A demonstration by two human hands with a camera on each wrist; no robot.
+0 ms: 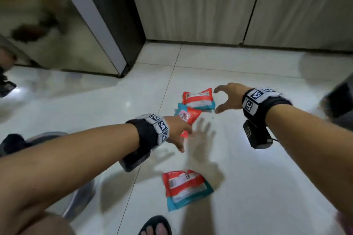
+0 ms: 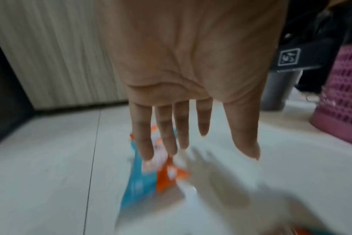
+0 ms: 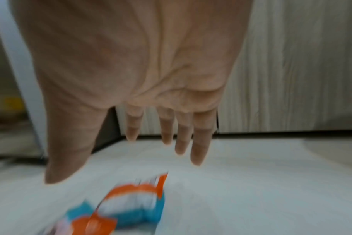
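Packets in red and teal lie scattered on the white tiled floor, three of them in the head view. Pale wood-grain cabinet doors stand at the far side, with a steel-fronted appliance to their left. A pink basket shows at the right of the left wrist view. The near packet lies flat, well apart from both grips. The far packet lies just left of the right grip. That grip is spread wide, thumb and fingers curved toward the packet's right edge, apart from it and holding nothing. The middle packet sits against the far one's near-left side. The left grip is over the middle packet's near-left end, fingers straight and spread, holding nothing. Blur hides whether its fingertips touch the packet.
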